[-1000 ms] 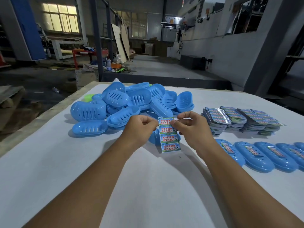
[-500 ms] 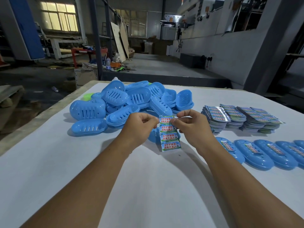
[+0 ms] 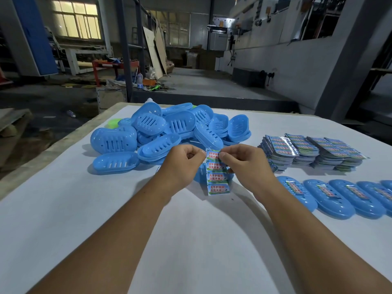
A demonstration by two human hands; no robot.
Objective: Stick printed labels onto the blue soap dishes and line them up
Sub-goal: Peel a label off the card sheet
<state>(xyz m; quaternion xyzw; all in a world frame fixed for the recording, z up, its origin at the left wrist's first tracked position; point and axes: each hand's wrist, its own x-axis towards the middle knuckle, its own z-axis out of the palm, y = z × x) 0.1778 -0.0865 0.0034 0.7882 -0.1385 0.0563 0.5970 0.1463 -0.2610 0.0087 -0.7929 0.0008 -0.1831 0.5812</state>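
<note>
A strip of printed labels (image 3: 218, 179) hangs upright above the table's middle. My left hand (image 3: 184, 164) pinches its top left edge, and my right hand (image 3: 244, 164) pinches the top label from the right. Behind the strip and mostly hidden lies a blue soap dish (image 3: 198, 177). A heap of unlabelled blue soap dishes (image 3: 169, 132) fills the far left of the white table (image 3: 191, 240). At the right, a row of labelled dishes (image 3: 331, 198) runs off the frame.
Stacks of label strips (image 3: 311, 151) lie at the back right, beyond the labelled row. A green object (image 3: 114, 123) peeks out behind the heap. The table's left edge drops off to a workshop floor with clutter.
Both hands have stayed at the top of the strip; my right fingertips have moved in over the top label. The view has shifted slightly.
</note>
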